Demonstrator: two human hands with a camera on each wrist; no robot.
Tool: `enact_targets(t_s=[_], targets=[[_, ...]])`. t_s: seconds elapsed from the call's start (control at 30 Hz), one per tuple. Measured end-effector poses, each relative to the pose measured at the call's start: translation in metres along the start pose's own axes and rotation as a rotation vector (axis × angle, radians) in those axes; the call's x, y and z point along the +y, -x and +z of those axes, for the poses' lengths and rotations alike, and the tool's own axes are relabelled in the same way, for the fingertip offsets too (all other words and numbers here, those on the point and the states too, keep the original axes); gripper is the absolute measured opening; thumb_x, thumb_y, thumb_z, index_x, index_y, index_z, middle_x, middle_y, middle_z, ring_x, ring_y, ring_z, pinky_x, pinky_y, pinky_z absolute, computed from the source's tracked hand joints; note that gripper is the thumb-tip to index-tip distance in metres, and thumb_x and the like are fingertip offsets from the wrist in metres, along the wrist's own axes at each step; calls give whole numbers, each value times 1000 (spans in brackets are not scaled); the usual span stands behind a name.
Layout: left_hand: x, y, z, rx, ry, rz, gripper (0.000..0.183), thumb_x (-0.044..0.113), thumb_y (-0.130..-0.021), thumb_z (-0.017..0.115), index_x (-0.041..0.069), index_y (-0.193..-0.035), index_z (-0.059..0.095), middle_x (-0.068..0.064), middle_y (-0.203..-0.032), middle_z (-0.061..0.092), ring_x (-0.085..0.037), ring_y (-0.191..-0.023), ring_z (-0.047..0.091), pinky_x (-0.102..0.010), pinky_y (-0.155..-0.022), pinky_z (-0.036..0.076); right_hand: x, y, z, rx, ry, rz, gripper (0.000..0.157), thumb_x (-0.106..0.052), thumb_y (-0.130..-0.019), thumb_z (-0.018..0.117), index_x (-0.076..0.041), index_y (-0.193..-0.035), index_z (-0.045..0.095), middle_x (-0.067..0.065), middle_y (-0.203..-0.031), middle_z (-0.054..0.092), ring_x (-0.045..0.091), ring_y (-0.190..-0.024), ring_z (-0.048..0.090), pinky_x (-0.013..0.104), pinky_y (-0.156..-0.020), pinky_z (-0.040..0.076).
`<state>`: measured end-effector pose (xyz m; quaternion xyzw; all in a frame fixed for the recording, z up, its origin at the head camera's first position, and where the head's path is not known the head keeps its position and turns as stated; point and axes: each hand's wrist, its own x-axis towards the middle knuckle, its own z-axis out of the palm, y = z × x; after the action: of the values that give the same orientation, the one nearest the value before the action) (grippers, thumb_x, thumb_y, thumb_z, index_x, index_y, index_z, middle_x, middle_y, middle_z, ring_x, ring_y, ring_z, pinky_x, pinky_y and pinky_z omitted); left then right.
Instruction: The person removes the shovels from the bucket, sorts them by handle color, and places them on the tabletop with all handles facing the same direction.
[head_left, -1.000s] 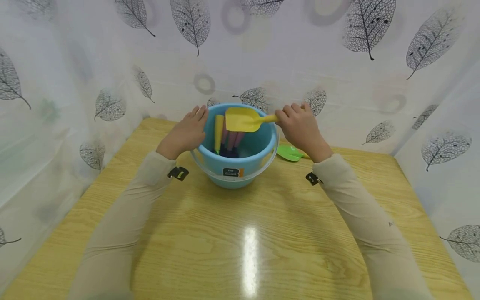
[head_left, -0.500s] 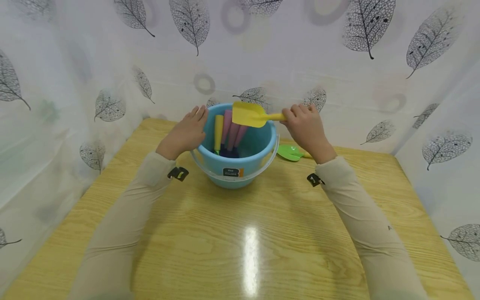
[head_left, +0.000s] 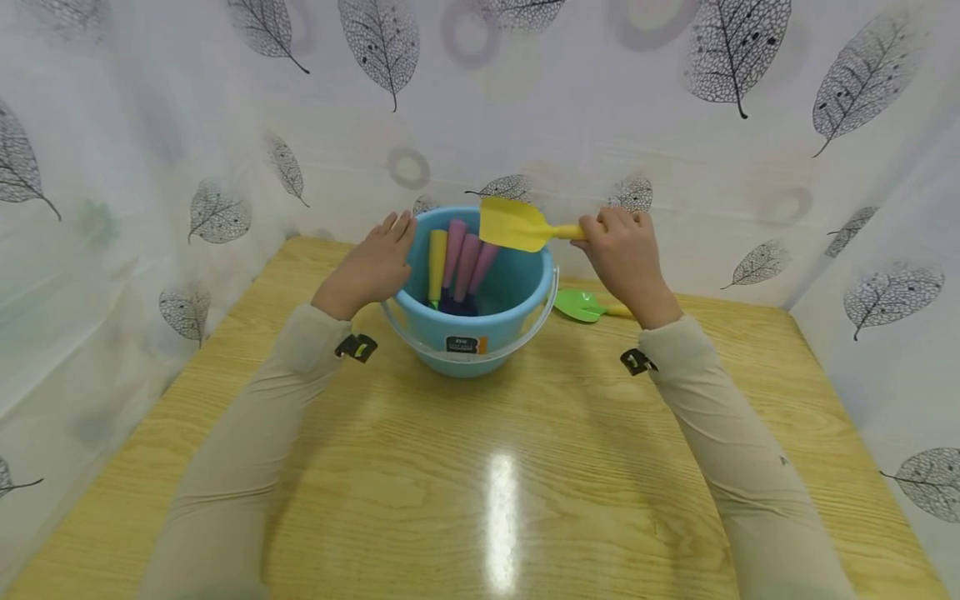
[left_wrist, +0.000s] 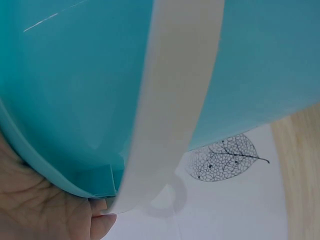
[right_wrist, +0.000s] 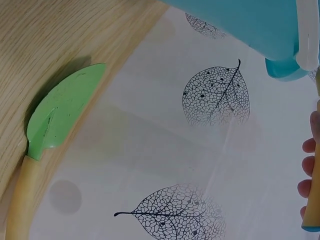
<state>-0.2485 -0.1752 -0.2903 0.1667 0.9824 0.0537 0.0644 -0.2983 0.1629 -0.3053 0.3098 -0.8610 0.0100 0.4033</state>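
A light blue bucket point(head_left: 423, 340) with a white bail handle stands upright on the wooden table. My left hand point(head_left: 371, 267) rests against its left rim, fingers extended; in the left wrist view the palm touches the rim point(left_wrist: 50, 177). My right hand point(head_left: 621, 260) grips the handle of a yellow toy shovel point(head_left: 513, 223), its blade held level above the bucket's right rear rim. Inside the bucket several tools lean with handles up: a yellow handle point(head_left: 437, 265) and purple handles point(head_left: 466, 267). Their dark lower ends are partly hidden.
A green-bladed trowel point(head_left: 579, 306) with a yellow handle lies on the table point(head_left: 420, 483) right of the bucket, near the back edge. A leaf-patterned white curtain point(head_left: 570, 108) hangs behind and along both sides.
My right hand has moved rightward with the yellow shovel, the blade shifting from over the bucket's middle toward its right rear rim. The left hand and bucket stay put.
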Motion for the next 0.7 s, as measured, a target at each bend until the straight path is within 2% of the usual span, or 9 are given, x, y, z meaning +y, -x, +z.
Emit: enact_targets(t_s=[0.17,0.4,0.7], targets=[[1,0,-1,-2,7,-3,62,13,-98,27,-7,-148,-3,-23,-156,-8,-38,-145,-10,-48,-121,1,6,4,-1,-1,29,23,28,-30,-86,64,-3,-91,58,17,-83,61,35,-76,56,47,-64,39],[1,1,-1,-4,13,-4,62,14,-98,27,-7,-147,-3,-23,-156,-8,-39,-145,-9,-48,-121,0,15,12,-4,-21,67,46,28,-28,-89,62,-1,-93,56,19,-86,60,37,-80,54,53,-74,42],[1,0,-1,9,2,-3,62,13,-97,28,-8,-147,-2,-24,-156,-6,-39,-145,-8,-48,-121,2,23,22,-8,-68,109,76,29,-26,-91,60,2,-95,56,19,-86,58,37,-77,52,52,-74,41]])
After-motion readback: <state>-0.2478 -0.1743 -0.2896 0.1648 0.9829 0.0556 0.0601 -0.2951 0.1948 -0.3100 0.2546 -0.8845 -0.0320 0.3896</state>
